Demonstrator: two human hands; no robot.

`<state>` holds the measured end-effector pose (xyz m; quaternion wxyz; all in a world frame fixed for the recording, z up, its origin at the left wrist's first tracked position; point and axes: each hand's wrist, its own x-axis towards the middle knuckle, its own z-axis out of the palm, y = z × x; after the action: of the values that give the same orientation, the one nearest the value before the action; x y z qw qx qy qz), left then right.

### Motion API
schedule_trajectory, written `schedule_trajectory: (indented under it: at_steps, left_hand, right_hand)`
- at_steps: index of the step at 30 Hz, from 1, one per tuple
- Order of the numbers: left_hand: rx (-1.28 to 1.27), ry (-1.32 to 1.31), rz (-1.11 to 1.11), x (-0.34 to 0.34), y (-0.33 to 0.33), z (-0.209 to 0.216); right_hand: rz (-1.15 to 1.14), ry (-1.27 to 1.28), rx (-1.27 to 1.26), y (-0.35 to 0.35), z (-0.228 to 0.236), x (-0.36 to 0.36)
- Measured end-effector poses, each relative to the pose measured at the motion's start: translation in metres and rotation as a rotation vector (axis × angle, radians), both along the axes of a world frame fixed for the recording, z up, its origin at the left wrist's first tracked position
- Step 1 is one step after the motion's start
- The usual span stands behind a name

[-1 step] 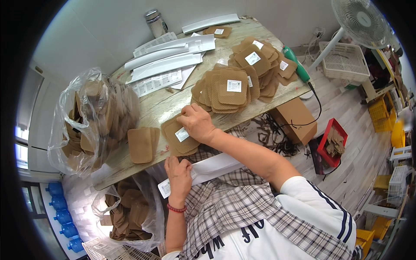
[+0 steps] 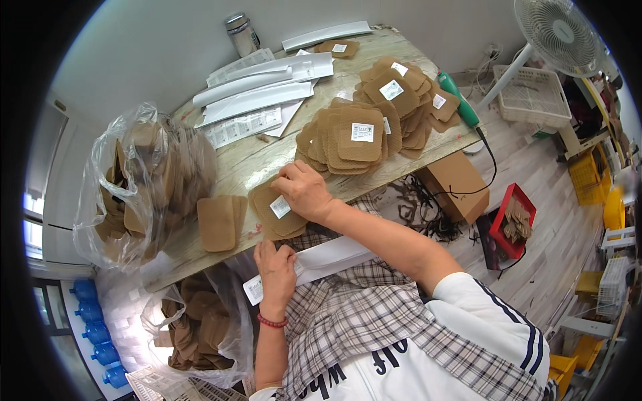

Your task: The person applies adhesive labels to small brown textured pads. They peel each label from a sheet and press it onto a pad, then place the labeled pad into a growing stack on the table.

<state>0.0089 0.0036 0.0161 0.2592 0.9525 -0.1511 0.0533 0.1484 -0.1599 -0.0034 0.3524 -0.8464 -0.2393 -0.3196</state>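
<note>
My left hand (image 2: 274, 277) is closed round a long strip of white backing paper (image 2: 334, 260) over my lap. At the strip's left end, below the fingers, a small printed label (image 2: 254, 290) shows. My right hand (image 2: 306, 194) has its fingers bent and pressed together on a brown textured pad (image 2: 267, 217), which lies on a few more at the table's near edge. A white printed label (image 2: 280, 207) sits on this pad beside my right thumb. Left of it lie two smooth-looking brown pads (image 2: 217, 226). What the right fingertips pinch is partly hidden.
Piles of labelled pads (image 2: 351, 144) stand behind my right hand on the table (image 2: 267, 157). A clear bag of pads (image 2: 144, 194) is at left; another bag (image 2: 200, 321) hangs below. White label strips (image 2: 261, 93), a green corded tool (image 2: 458, 100) and a fan (image 2: 558, 30) are farther back.
</note>
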Motion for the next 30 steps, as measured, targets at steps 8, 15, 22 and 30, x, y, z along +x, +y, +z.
schedule_trajectory:
  at_steps: [8, 15, 22, 30]
  left_hand:
    - [-0.085, -0.044, 0.091, 0.000, -0.003, 0.000]
    - [0.013, -0.082, 0.107, -0.002, -0.005, 0.008]
    - [-0.003, -0.124, 0.059, -0.002, -0.011, 0.013]
    - [0.049, -0.038, -0.033, 0.005, 0.000, -0.003]
  right_hand:
    - [0.042, 0.463, 0.781, 0.006, 0.003, -0.005]
    - [-0.063, 0.348, 0.934, -0.033, 0.026, 0.008]
    - [-0.024, 0.553, 0.620, -0.056, 0.024, 0.010]
    - [0.451, 0.915, 0.915, -0.044, 0.054, -0.003]
